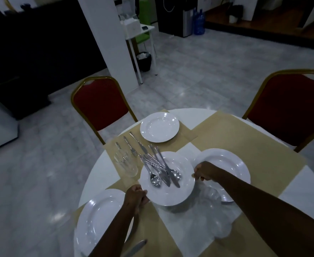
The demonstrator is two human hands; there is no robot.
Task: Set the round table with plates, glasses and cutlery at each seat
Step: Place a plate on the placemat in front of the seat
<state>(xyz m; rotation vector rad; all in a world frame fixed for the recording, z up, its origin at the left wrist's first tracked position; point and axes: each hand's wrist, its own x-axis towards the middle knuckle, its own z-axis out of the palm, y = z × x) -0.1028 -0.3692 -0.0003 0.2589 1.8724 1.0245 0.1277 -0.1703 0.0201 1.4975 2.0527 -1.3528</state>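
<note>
Hands reach forward from the bottom of the view, both arms stretched over a round white table (96, 175) laid with tan placemats. The left hand (136, 198) has its fingers curled round the near-left rim of a white plate (172, 193), thumb on top of the rim. The right hand (205, 171) pinches the same plate at its right rim, fingers bent under the edge. The plate sits between the two hands, near the middle of the table, and carries a loose pile of cutlery (160, 170): spoons, knives and forks, with handles sticking out past the far-left rim. Whether the plate is lifted or resting on the table cannot be told. Just behind the right hand lies a second plate (230, 164). A third plate (159, 127) lies farther away, in front of a red chair (98, 104) with a gold frame. A fourth plate (95, 216) lies near the left forearm. On the placemat left of the held plate lie a fork (129, 146), a knife (138, 142) and a clear glass (125, 164) that appears to be on its side. Another red chair (289, 108) stands at the far right.
</note>
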